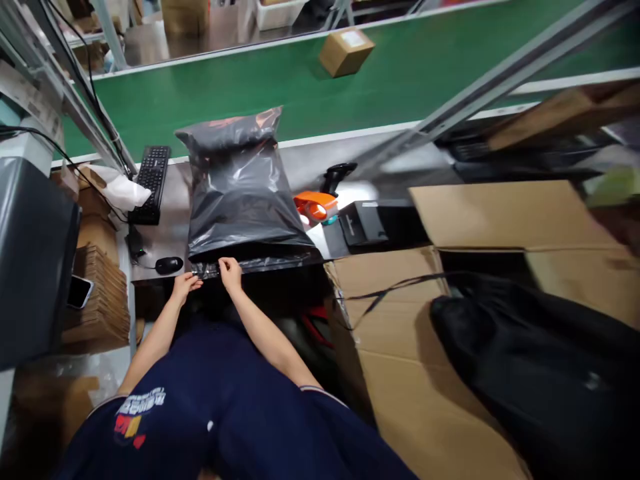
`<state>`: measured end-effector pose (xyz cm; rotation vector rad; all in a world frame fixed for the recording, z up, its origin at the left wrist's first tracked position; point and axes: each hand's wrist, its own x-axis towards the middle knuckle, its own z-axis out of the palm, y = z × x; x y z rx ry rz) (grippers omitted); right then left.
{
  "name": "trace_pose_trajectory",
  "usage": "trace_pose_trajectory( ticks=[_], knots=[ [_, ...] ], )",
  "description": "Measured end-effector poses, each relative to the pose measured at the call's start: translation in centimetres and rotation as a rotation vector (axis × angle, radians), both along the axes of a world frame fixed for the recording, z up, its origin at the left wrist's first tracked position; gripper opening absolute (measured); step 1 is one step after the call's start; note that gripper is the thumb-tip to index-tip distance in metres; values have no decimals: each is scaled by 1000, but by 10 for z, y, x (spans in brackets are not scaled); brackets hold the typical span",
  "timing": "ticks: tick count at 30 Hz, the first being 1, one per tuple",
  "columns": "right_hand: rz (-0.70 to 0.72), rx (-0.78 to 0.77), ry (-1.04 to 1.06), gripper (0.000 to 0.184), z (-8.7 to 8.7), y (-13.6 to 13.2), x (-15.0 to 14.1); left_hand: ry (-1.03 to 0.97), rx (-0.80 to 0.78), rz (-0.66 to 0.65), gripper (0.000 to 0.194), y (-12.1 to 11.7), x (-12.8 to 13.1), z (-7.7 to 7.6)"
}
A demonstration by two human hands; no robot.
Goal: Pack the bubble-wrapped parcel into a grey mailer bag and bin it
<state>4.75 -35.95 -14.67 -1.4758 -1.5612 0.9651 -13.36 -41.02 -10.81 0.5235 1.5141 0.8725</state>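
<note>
A large dark grey plastic mailing bag [240, 187] lies bulging on the metal worktop [173, 200]. Its near end forms a flat flap that reaches the table's front edge. My left hand [186, 285] pinches the left corner of this flap. Just to the right, my right hand [231, 273] has its fingers closed on the same edge, a short way along. Between the two hands the plastic looks crinkled. What the bag contains is hidden. A black computer mouse [169, 265] rests left of the bag, close to my left hand.
A black keyboard [153, 180] lies left of the bag. To its right are an orange tape dispenser [316, 207], a black scanner [337, 177] and a black box [363, 223]. An open carton [390, 320] stands at right. Behind, a green conveyor [225, 87] carries a small cardboard box [346, 52].
</note>
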Motion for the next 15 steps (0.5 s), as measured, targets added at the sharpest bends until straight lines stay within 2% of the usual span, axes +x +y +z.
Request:
trace_pose_trajectory(
  ticks=[2,5,8,10,12,15],
  knots=[
    [24,6,-11,30,2,-5,9,12,-32,40,15,0,0,2],
    [288,82,-45,18,7,-11,3,45,-35,80,13,0,1,5],
    [485,152,-138,18,20,-7,-16,82,0,96,19,-2,6,20],
    [528,183,-183,17,35,-3,-22,101,50,109,28,-8,13,35],
    [554,247,-217,21,47,2,-22,107,125,110,37,-13,18,43],
    [507,349,-282,29,52,10,-20,130,189,101,40,-8,19,30]
  ],
)
